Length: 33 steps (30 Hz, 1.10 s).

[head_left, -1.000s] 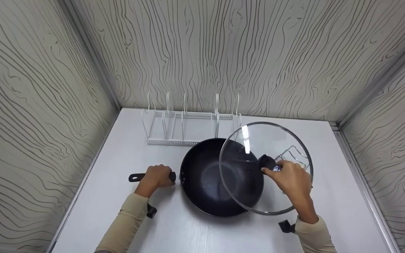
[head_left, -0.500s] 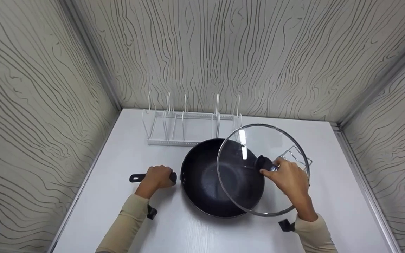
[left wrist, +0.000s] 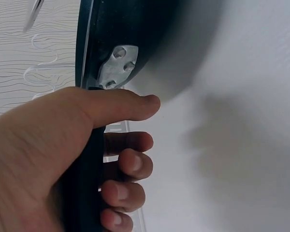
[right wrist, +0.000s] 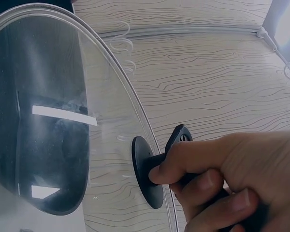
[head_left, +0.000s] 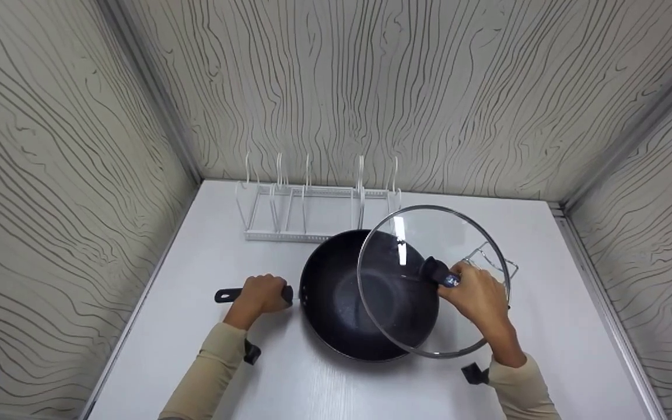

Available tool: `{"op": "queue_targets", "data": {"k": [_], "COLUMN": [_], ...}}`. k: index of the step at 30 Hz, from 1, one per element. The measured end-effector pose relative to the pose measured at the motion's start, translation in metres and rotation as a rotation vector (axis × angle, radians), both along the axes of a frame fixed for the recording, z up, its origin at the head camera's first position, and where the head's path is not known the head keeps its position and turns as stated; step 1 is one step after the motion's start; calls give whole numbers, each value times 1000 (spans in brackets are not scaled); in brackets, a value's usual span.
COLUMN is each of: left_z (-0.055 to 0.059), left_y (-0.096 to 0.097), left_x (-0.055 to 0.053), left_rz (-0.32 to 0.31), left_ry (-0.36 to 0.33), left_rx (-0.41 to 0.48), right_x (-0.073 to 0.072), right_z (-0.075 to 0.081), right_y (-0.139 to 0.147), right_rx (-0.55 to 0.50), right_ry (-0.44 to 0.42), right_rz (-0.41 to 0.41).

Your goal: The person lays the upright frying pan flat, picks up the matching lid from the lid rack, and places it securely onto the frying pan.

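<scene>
A black wok (head_left: 347,303) stands in the middle of the white table. My left hand (head_left: 263,293) grips its black handle (head_left: 228,295), fingers wrapped round it close to the riveted bracket (left wrist: 118,65) in the left wrist view. On the right, my right hand (head_left: 479,297) holds a clear glass lid (head_left: 429,227) by its black knob (head_left: 436,271). The lid is tilted and raised, overlapping the wok's right side in the head view. In the right wrist view, thumb and fingers curl round the knob (right wrist: 147,171).
Behind the wok, a white wire rack (head_left: 307,236) with upright dividers stands near the back wall. A small metal wire stand (head_left: 508,267) sits to the right, partly seen through the lid. Wood-patterned panels (head_left: 336,87) enclose the table (head_left: 207,245) at the back and sides.
My right hand has moved the lid slightly left, further over the wok. The left hand and the wok have stayed almost still.
</scene>
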<state>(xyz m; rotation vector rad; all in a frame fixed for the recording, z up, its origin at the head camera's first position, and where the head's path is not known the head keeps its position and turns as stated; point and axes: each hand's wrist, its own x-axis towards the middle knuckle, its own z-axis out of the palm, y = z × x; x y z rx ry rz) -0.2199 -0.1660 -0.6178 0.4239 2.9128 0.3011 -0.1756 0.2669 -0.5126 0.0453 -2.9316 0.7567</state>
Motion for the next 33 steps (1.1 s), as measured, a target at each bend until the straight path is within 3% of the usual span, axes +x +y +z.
{"op": "queue_targets", "data": {"k": [9, 33], "left_z": [3, 3], "left_y": [1, 1], "left_x": [2, 3], "left_rz": [16, 25], "left_ry": [-20, 3], "left_rx": [15, 11], "right_x": [-1, -4], "right_z": [-4, 1], "right_y": [-3, -17], "right_rx": [-14, 19], "right_ry": [66, 65], "right_rz": [28, 67]}}
